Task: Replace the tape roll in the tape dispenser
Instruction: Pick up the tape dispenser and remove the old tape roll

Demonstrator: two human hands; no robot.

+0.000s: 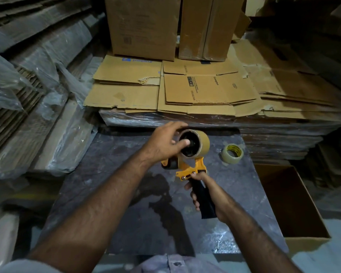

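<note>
A yellow tape dispenser (193,168) with a black handle is held above the dark table (126,203). My right hand (205,192) is wrapped around the handle. A brown tape roll (202,142) sits on the dispenser's black hub. My left hand (165,142) grips the roll's near side, thumb against the hub and fingers over the roll's top rim. A thin clear tape roll (232,153) with a yellow core lies flat on the table just right of the dispenser, touched by neither hand.
Flattened cardboard sheets (205,91) are stacked behind the table, with upright cartons (144,28) on them. Plastic-wrapped cardboard bundles (37,107) lean at the left. An open cardboard box (295,203) stands at the table's right edge.
</note>
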